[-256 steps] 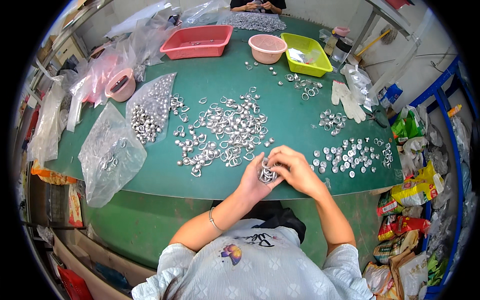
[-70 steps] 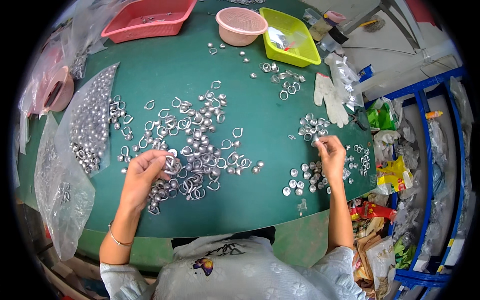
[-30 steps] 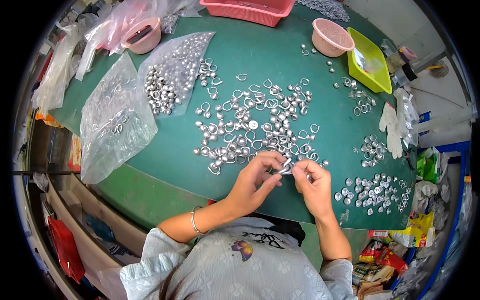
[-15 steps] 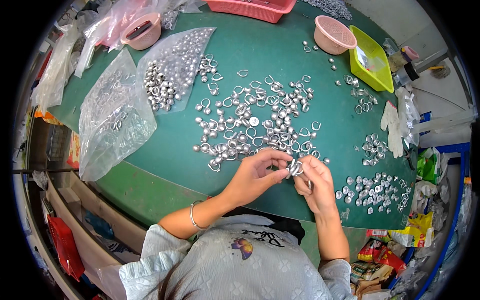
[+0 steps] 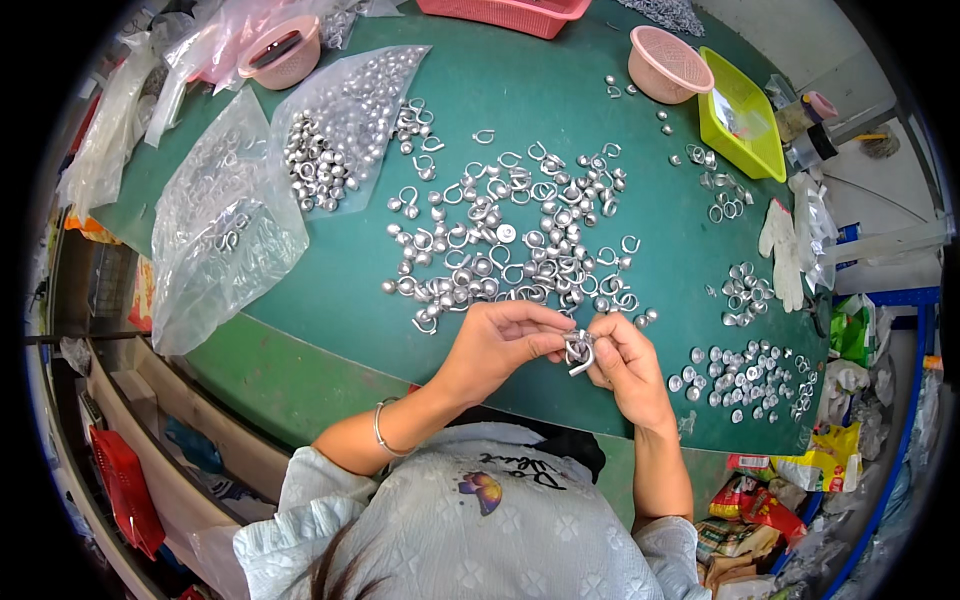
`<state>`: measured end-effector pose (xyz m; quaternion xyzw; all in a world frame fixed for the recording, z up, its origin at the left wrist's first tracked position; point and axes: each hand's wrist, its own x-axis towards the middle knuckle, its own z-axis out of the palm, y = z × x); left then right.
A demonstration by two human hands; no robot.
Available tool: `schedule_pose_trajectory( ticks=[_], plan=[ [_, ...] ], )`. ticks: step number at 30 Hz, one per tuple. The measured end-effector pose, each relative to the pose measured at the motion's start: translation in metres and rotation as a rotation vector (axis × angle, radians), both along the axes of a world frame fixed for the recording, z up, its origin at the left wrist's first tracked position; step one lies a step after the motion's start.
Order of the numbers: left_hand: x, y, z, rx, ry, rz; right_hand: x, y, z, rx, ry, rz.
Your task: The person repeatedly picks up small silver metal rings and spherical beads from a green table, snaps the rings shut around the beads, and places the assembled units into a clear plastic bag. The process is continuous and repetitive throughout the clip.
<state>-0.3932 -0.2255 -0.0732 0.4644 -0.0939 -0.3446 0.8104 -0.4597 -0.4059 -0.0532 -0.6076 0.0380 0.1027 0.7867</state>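
Close to the table's front edge, both hands meet around a small cluster of silvery open metal rings. My left hand pinches it from the left between thumb and fingertips. From the right, the thumb and bent fingers of my right hand close on the same rings. Fingers partly cover them, so how the pieces join cannot be made out. Just beyond the hands spreads a loose pile of similar rings and round metal beads, with a flat metal disc among them.
Left on the green table lie a clear bag of rings and a bag of round beads. Small metal groups sit at the right, near a white glove. Pink baskets and a yellow-green basket stand farther back.
The rings between my hands have turned, and one now hangs lower with its open loop showing. My right hand's fingers have shifted around them. The whole view has moved slightly.
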Motion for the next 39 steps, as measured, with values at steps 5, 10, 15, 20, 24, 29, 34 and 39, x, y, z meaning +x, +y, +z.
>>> schedule_pose_trajectory(
  ticks=[5,10,15,20,24,29,34,39],
  plan=[
    [-0.009,-0.005,-0.005,-0.162,0.194,-0.002,0.005,0.002,0.005,-0.697,-0.425,-0.073],
    [-0.02,-0.011,0.01,-0.299,0.407,-0.05,0.003,0.007,0.02,-0.956,-0.439,0.009],
    [-0.029,-0.008,-0.012,-0.236,0.608,-0.111,-0.003,-0.004,0.024,-0.716,-0.325,0.104],
    [-0.035,-0.01,-0.018,-0.31,0.814,-0.069,-0.002,0.008,0.035,-0.862,-0.301,-0.15],
    [-0.038,-0.015,-0.017,-0.403,0.808,-0.06,-0.001,0.024,0.032,-0.83,-0.41,0.103],
    [-0.03,-0.012,-0.006,-0.481,0.64,-0.019,0.017,-0.002,0.024,-0.897,-0.284,-0.218],
    [-0.022,-0.006,-0.007,-0.497,0.542,-0.067,0.012,0.012,0.027,-0.941,-0.419,0.161],
    [-0.022,-0.005,-0.001,-0.579,0.505,-0.065,0.005,0.01,0.02,-0.844,-0.418,0.066]
  ],
)
